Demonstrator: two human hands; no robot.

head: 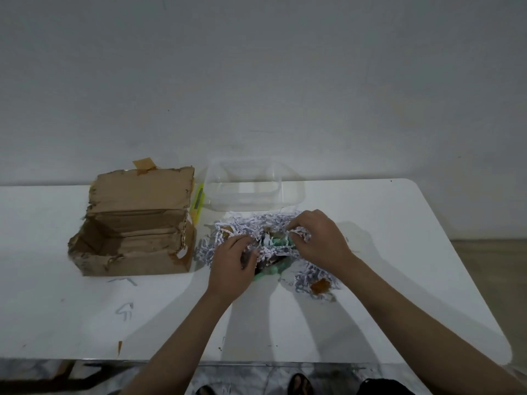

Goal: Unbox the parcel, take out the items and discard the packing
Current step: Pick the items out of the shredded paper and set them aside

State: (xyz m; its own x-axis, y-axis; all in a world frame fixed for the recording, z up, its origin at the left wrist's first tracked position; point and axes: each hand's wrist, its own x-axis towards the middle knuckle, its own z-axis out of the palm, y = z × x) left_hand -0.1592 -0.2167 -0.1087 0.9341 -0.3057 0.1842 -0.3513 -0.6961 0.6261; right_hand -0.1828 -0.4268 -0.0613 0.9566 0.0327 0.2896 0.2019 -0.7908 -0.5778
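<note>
An open, worn cardboard box stands on the left of the white table, its flap up and its inside bare. To its right lies a heap of shredded white paper. Green items show partly through the shreds between my hands. My left hand is curled over the near left part of the heap, fingers closed on shreds and a dark item. My right hand pinches a tuft of shredded paper at the heap's right side.
A clear plastic tub stands behind the heap at the wall. A yellow-green cutter lies between box and tub. More shreds and a brown tape scrap lie near my right wrist. The table's near edge runs close to my feet.
</note>
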